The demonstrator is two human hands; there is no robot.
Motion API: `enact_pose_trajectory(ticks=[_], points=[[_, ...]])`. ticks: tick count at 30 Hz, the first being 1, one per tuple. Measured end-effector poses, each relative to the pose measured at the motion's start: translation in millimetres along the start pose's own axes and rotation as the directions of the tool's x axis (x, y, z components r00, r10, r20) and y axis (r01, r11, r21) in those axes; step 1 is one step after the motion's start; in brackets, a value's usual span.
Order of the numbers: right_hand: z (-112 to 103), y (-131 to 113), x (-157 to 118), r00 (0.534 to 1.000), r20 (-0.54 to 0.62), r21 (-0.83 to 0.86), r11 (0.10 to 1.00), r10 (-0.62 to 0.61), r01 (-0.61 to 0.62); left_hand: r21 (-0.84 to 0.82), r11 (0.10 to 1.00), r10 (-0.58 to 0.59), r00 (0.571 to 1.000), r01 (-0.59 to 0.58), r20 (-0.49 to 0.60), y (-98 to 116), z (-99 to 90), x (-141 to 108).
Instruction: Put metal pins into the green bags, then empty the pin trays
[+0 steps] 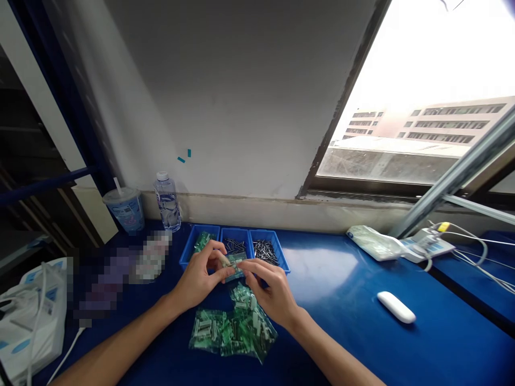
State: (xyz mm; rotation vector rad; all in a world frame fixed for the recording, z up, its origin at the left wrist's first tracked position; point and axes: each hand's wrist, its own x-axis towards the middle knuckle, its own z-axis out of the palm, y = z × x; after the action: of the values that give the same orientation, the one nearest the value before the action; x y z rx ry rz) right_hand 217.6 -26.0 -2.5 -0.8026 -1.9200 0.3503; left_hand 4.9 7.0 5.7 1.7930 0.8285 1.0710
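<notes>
My left hand [201, 274] pinches a small clear plastic bag [234, 274] with pale green contents, in front of the blue bins. My right hand [270, 287] is closed at the same bag's upper edge, its thumb and index finger pressed together there. Just below the hands lie several filled clear bags [241, 328] of green plastic pieces and what look like screws. Behind the hands stand three blue bins: the left bin [185, 256] has green pieces, the middle bin [236, 234] dark screws, the right bin [284, 262] shiny screws. My fingers partly cover the held bag.
On the blue table [338, 321], a white oblong case [396, 307] lies to the right. A water bottle [167, 203] and a lidded cup [125, 210] stand back left. Power strips with cables [432, 244] are at the right; a white packet [374, 242] lies nearby.
</notes>
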Motion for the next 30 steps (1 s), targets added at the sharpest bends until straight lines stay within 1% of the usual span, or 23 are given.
enact_pose_trajectory(ticks=[1,3,5,7,10,12,16,18,20,22,24,26,27,30], points=[[-0.4,-0.6,0.8,1.0,-0.007,0.012,1.0,0.02,-0.02,0.004,1.0,0.009,1.0,-0.009,-0.008,-0.9,-0.7,0.2],[-0.6,-1.1,1.4,0.997,-0.026,0.043,0.997,0.07,-0.069,0.083,0.995,0.063,0.998,-0.062,-0.01,-1.8,-2.7,0.5],[-0.7,-0.7,0.8,0.994,-0.03,0.078,0.992,0.106,-0.103,0.209,0.966,0.15,0.988,-0.151,0.02,-1.8,-5.2,0.8],[-1.0,0.4,-0.5,0.993,-0.025,0.117,0.987,0.117,-0.113,0.292,0.927,0.229,0.972,-0.237,0.061,-2.0,-7.5,0.9],[-1.4,2.6,-2.1,0.992,-0.033,0.161,0.98,0.126,-0.119,0.357,0.876,0.315,0.945,-0.323,0.081,-4.1,-9.2,0.8],[-1.1,3.5,-2.4,0.988,-0.033,0.167,0.975,0.153,-0.145,0.404,0.838,0.368,0.927,-0.367,0.079,-6.2,-9.4,1.0],[0.8,1.6,-0.2,0.978,-0.036,0.147,0.969,0.205,-0.198,0.459,0.785,0.446,0.894,-0.415,0.045,-7.6,-8.8,1.4],[1.7,-0.6,1.6,0.98,-0.063,0.116,0.977,0.19,-0.182,0.442,0.798,0.44,0.897,-0.408,0.034,-6.8,-7.8,0.8],[2.7,-1.9,2.8,0.982,-0.076,0.105,0.98,0.175,-0.167,0.397,0.851,0.377,0.926,-0.344,-0.005,-6.1,-6.0,-0.3],[4.2,-2.0,3.0,0.975,-0.062,0.161,0.967,0.211,-0.199,0.331,0.908,0.299,0.95,-0.256,-0.087,-5.5,-4.0,-1.5],[5.9,-1.3,2.3,0.957,-0.053,0.262,0.929,0.286,-0.263,0.28,0.935,0.265,0.955,-0.219,-0.136,-4.7,-2.7,-2.0],[6.9,-0.6,1.1,0.939,-0.069,0.341,0.893,0.336,-0.295,0.282,0.932,0.267,0.957,-0.228,-0.11,-3.4,-2.9,-1.6],[6.8,-0.3,0.5,0.936,-0.08,0.352,0.889,0.342,-0.295,0.296,0.926,0.272,0.959,-0.236,-0.085,-2.8,-3.5,-1.1],[4.5,0.4,-0.7,0.946,-0.081,0.3,0.913,0.313,-0.276,0.325,0.905,0.304,0.952,-0.274,-0.045,-2.1,-6.6,1.1]])
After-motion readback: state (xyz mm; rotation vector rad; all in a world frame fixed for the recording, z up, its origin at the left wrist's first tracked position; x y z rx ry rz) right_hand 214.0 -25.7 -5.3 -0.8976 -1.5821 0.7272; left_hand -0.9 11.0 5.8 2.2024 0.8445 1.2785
